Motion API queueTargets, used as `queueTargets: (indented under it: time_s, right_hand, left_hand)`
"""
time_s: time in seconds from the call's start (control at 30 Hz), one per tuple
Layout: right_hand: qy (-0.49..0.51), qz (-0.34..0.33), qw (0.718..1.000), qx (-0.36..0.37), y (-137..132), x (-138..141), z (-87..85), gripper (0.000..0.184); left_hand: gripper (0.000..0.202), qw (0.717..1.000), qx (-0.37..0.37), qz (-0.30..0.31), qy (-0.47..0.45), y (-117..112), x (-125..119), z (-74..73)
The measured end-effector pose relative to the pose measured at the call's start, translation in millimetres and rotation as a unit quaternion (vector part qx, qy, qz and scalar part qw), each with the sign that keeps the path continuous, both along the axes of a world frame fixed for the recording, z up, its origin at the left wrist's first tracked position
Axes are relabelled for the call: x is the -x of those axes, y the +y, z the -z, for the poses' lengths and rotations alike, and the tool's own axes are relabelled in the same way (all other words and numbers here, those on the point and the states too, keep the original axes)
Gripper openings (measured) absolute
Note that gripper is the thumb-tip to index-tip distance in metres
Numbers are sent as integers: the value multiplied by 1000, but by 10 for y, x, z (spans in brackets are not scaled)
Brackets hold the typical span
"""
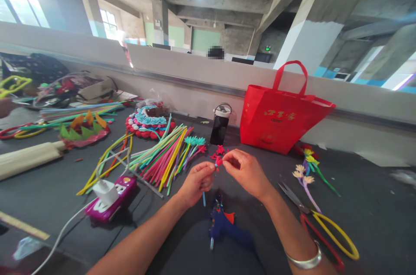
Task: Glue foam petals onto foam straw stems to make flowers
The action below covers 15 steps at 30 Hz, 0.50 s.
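Observation:
My left hand (198,182) is closed around a blue pipe-cleaner stem (204,199), whose lower end sticks out beneath the fingers. At its top is a small red pipe-cleaner flower (218,161). The fingertips of my right hand (247,173) pinch the flower's right side. Just behind it, several red pipe-cleaner pieces (220,150) lie on the dark table. Below my hands rests a dark blue glue gun (229,227) with an orange trigger. To the left is a bundle of coloured pipe cleaners (165,158), with turquoise flowers (194,140) at its right end.
Scissors (303,210) lie beside my right forearm, near finished-looking flowers (303,175). A red bag (279,114) and a phone (219,130) stand at the back. On the left are a purple power strip (121,190) with a white cable and a pompom-trimmed piece (147,121).

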State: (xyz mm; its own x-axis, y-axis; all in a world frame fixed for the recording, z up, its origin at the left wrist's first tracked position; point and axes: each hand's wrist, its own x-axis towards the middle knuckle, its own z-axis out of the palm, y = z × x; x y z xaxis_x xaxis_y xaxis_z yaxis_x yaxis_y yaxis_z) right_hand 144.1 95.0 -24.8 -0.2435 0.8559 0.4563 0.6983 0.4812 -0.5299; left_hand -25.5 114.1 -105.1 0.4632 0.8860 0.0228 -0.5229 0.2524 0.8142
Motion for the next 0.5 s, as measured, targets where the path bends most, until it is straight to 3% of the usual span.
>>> queueTargets:
  time_s: [0.5]
  right_hand:
    - [-49, 29, 997, -42, 12, 44, 48, 10]
  left_hand:
    - [22, 1000, -4, -3, -7, 5, 12, 8]
